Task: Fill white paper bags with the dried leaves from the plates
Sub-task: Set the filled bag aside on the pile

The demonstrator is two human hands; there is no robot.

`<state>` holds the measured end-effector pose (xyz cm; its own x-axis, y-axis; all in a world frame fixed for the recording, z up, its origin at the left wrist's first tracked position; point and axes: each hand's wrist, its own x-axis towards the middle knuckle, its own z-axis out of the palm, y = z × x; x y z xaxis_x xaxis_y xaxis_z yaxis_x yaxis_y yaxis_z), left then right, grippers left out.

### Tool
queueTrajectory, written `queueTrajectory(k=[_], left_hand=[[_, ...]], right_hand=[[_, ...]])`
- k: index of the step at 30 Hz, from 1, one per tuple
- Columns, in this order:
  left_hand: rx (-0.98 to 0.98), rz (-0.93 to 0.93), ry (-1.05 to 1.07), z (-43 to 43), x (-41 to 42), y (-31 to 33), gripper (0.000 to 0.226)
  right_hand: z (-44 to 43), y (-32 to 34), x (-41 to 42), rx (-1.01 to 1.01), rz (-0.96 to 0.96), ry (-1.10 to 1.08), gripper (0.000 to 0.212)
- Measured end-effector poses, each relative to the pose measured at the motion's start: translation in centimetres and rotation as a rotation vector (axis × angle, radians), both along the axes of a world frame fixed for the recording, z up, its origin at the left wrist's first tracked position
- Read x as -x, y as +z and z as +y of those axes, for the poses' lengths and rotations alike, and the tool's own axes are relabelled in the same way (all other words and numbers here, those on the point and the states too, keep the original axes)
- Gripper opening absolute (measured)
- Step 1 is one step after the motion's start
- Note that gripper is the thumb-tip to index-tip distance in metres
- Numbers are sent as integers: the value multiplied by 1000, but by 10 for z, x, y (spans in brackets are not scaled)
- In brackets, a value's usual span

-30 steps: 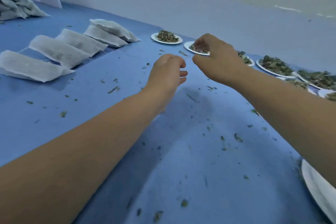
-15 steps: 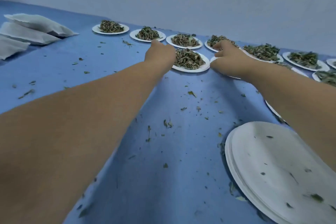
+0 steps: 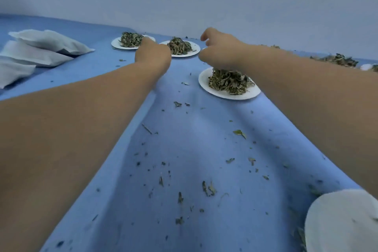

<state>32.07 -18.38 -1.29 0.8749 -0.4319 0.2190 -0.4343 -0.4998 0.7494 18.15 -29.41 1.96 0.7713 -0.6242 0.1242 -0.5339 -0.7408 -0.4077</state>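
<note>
Left grip (image 3: 153,55), hold unseen, nears a plate (image 3: 116,44); right grip (image 3: 221,51), loosely curled, empty, may brush leaves (image 3: 229,83) off another.

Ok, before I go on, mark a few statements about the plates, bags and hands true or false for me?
1. A plate heaped with dried leaves lies below the right hand in the view. True.
2. The white paper bags lie on the right of the blue cloth. False: they are at the far left.
3. The cloth is strewn with loose leaf bits. True.
4. The left hand holds a bag. False: no bag is in it; it reaches toward the two far plates.
5. The plate at lower right is heaped with leaves. False: it is nearly bare.
</note>
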Motion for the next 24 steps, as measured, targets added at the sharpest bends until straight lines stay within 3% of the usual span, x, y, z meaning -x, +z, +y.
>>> queueTrajectory(k=[6,13,18,24], left_hand=[[-293,-241,-70,14,-80,-19,26],[-431,-559,-59,8,-148,-24,35],[-484,-689,-157,-7,-162,-26,21],[-451,-664,-169,-16,-182,-28,13]], right_hand=[[4,-13,-77,178,88,91,43],[8,-30,-144,569,0,181,36],[11,-38,-177,548,50,159,33],[10,-47,-188,544,-6,168,29]])
